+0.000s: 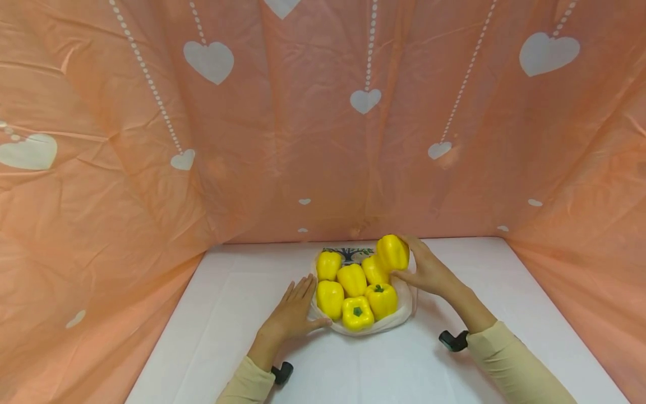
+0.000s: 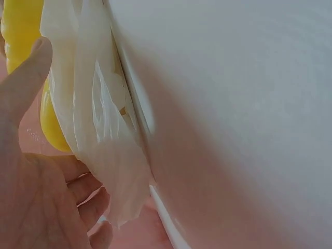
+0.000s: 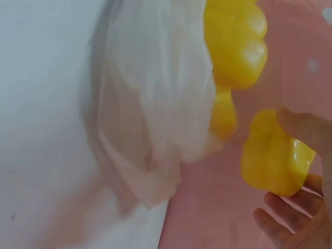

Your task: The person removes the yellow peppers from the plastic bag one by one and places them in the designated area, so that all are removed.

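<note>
Several yellow bell peppers sit together in a thin whitish plastic bag with its mouth spread wide. My right hand grips one yellow bell pepper at the bag's far right corner. That pepper is pinched between thumb and fingers, apart from the bag in the right wrist view. Against the bag's left side lies my left hand, fingers extended. In the left wrist view its thumb touches the bag's upper edge, with the fingers along the outside. The bag hides the peppers' lower parts.
A dark tree-patterned print shows at the back of the bag. The white table ends at a pinkish-orange curtain with white hearts, which also hangs along both sides. Black wrist cameras are strapped to both arms.
</note>
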### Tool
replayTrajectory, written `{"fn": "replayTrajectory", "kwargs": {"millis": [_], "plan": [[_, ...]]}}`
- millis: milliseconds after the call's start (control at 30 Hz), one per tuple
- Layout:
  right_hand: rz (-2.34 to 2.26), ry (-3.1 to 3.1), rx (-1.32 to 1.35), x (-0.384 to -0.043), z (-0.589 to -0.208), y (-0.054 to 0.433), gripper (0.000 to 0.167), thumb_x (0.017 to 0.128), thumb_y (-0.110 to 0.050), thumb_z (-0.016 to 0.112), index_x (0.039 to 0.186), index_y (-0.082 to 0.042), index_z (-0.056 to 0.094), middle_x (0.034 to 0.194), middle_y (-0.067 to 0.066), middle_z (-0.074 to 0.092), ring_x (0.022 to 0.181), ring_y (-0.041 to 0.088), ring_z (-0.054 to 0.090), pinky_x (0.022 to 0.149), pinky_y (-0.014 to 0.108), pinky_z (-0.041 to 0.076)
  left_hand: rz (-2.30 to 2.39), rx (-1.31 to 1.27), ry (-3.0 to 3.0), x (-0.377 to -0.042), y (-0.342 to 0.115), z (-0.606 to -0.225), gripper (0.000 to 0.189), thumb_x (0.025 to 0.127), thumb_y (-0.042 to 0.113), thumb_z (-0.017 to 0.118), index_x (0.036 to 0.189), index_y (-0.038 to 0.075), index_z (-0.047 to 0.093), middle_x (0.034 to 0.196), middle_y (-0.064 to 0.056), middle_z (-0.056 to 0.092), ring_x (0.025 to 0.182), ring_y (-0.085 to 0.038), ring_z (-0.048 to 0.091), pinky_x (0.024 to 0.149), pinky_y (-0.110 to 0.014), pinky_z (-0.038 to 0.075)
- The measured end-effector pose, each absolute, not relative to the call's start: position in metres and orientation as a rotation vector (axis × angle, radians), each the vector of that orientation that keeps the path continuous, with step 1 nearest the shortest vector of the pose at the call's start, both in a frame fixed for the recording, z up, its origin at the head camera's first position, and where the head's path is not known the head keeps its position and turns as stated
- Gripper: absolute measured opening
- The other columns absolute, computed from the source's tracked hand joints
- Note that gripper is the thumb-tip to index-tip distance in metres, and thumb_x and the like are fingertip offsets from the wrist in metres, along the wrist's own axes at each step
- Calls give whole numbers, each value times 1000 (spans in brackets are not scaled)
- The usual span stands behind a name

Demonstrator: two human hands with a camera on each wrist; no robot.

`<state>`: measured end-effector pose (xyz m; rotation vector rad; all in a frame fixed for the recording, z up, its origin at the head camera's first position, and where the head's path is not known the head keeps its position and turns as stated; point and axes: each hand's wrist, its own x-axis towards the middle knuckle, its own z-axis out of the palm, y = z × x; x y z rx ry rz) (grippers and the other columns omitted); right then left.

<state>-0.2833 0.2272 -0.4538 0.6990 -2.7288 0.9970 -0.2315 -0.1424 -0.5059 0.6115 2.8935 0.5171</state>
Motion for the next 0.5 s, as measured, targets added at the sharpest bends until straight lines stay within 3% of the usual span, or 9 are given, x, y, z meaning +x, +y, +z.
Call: {"fn": "replayTrajectory", "kwargs": {"millis": [500], "plan": [[925, -2753, 586, -295, -469, 269, 90, 90, -16, 87, 158, 9, 35, 159, 32, 42, 145, 53, 39, 122, 74, 31, 507, 608, 2909, -231, -141, -507, 115, 92, 68, 73, 169, -2, 24, 178, -17, 20, 165, -33, 18, 136, -51, 9]]}}
